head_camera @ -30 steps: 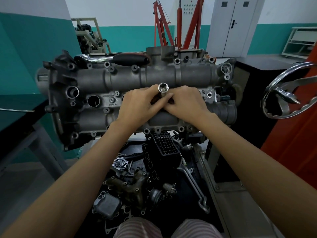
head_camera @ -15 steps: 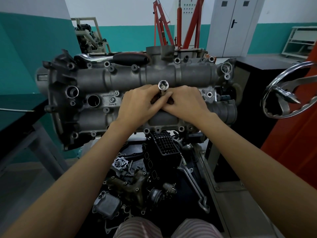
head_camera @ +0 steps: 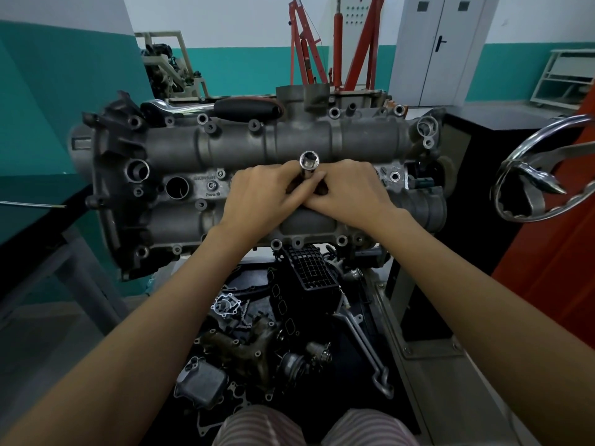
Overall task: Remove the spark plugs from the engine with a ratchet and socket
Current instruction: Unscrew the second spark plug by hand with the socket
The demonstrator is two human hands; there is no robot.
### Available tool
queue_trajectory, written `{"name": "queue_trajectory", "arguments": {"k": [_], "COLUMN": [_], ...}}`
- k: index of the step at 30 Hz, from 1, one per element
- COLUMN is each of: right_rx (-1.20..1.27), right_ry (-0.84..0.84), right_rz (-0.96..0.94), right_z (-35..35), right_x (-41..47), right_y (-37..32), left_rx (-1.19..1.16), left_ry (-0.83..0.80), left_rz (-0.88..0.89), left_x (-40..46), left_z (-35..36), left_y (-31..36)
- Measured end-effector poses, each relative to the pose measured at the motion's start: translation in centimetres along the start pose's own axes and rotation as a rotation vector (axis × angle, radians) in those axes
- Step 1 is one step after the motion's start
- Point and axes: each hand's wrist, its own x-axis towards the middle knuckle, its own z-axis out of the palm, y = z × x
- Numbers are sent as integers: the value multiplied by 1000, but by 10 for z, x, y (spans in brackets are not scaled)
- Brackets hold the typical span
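Sticking up from a hole in the engine is the shiny socket — both hands, left and right, pinch it; the ratchet lies on top, behind.

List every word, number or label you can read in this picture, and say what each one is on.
"Fora 10" (roughly; small and soft): cast into the engine cover, by the open round hole left of the hands.
A line of characters just above it on the same cover: too blurred to read.
Grey cabinet behind the red hoist: only rows of dots, no readable text.
Socket, held between the hands: no marking visible.
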Motion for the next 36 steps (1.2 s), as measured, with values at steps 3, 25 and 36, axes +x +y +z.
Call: {"name": "queue_trajectory", "arguments": {"k": [3, 25, 36], "right_rx": [15, -78, -53], "right_ry": [9, 23, 10], "right_rz": [13, -55, -39], "right_z": [-1, 2, 1], "right_x": [-2, 1, -1], "right_y": [-3, -1, -1], "left_rx": [-32, -55, -98], "left_ry": [3, 38, -2], "left_rz": [6, 60, 13], "left_x": [0, 0, -1], "left_z": [-1, -2, -2], "left_y": [-1, 5, 0]}}
